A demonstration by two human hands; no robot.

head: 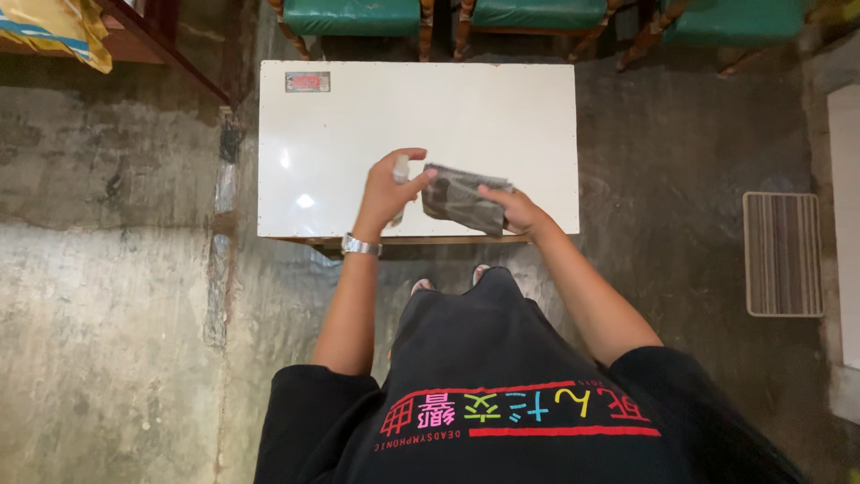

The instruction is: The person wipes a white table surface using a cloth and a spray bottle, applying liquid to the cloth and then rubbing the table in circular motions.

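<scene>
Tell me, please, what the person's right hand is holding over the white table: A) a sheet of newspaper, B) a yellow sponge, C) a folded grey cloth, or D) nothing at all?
C: the right hand grips a folded grey cloth above the white table, while the left hand holds a small spray bottle beside it.

Small spray bottle (400, 170) upright, nozzle beside crumpled grey cloth (461, 199) above table.

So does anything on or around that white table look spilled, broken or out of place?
Nothing spilled or broken shows. The white table is bare apart from a small sticker at its far left corner. The left hand grips a small spray bottle and the right hand holds a grey cloth over it. The concrete floor looks stained and worn.
</scene>
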